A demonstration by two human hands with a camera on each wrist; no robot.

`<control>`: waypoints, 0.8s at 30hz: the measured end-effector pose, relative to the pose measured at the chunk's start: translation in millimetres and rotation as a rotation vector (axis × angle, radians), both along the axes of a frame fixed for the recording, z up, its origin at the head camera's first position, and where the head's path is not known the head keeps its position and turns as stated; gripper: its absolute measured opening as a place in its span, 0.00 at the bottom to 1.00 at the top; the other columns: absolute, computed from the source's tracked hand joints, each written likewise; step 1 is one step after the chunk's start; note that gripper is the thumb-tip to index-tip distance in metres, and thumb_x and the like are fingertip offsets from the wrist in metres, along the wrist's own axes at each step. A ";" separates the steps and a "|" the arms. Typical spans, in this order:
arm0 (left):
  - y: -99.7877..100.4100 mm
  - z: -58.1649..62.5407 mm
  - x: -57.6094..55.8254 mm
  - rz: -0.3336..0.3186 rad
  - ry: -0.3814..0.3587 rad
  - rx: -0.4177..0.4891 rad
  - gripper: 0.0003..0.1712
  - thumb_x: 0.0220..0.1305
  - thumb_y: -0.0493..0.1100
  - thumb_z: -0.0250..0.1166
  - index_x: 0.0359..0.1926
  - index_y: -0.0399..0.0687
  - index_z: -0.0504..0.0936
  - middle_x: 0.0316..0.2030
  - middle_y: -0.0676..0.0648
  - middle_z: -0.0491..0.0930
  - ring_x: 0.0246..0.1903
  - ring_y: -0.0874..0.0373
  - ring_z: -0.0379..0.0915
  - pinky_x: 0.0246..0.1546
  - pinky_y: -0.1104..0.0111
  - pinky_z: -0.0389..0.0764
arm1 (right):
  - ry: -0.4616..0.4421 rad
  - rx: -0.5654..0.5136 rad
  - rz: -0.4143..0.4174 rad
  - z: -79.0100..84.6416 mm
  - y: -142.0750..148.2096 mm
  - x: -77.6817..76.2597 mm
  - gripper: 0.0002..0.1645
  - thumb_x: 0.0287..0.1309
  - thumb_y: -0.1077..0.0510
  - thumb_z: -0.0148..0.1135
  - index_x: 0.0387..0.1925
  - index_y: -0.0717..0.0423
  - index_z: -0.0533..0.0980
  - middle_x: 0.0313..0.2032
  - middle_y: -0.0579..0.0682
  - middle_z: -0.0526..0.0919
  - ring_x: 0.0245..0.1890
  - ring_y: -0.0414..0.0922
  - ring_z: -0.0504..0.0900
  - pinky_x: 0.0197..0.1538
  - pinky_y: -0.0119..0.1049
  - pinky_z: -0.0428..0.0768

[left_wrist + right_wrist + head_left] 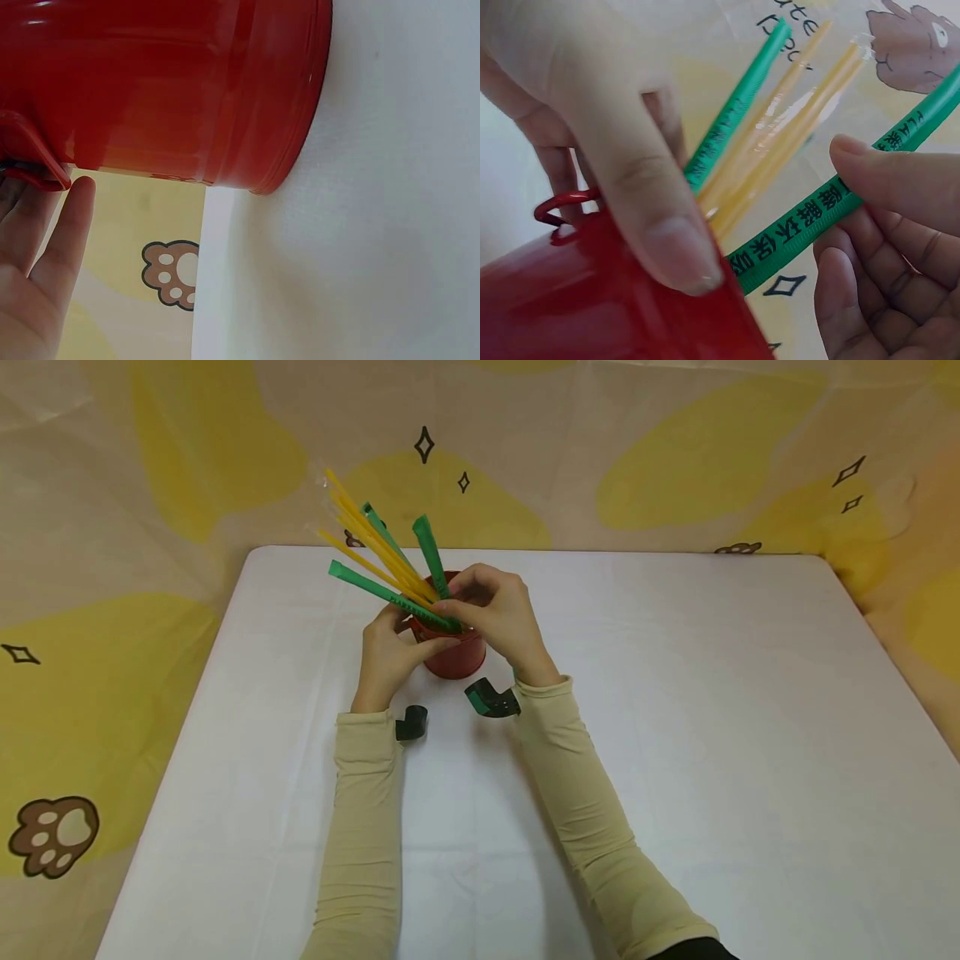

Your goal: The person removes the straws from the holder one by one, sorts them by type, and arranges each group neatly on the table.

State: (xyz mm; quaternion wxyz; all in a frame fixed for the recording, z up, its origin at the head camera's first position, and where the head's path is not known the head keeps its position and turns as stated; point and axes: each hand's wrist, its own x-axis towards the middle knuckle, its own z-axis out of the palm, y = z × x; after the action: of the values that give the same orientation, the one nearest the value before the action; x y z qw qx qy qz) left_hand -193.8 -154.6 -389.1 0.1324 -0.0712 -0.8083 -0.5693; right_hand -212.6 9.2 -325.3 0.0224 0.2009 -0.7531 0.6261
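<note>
A small red bucket (455,662) stands on the white table, tilt hard to judge, with a wire handle loop (562,202) at its side. My left hand (384,660) grips its rim, thumb on the near wall and fingers on the far side. Out of the bucket lean several yellow straws (378,545) in clear wrap and green paper-wrapped straws (367,583), mostly toward the left. My right hand (501,612) is over the rim. In the right wrist view its thumb and fingers pinch one green-wrapped straw (799,229), whose lower end goes into the bucket.
The white table (712,735) spreads out to the right and in front of the bucket. Behind it hangs a yellow patterned cloth (675,452). A black wrist mount (491,700) sticks out from the right sleeve, another mount (412,723) from the left.
</note>
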 end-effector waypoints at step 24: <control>0.1 -0.6 -0.3 -0.005 0.002 -0.001 0.37 0.45 0.41 0.77 0.58 0.39 0.74 0.53 0.43 0.77 0.53 0.51 0.71 0.57 0.61 0.72 | 0.054 -0.111 -0.038 15.0 16.2 7.7 0.08 0.48 0.68 0.70 0.30 0.67 0.77 0.27 0.54 0.80 0.22 0.50 0.77 0.25 0.37 0.78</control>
State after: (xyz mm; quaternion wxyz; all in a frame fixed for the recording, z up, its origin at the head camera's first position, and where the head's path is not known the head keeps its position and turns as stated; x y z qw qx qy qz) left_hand -194.1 -154.5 -389.7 0.1318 -0.0739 -0.8081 -0.5693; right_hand -204.9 25.5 -310.2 0.0654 0.2019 -0.7200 0.6608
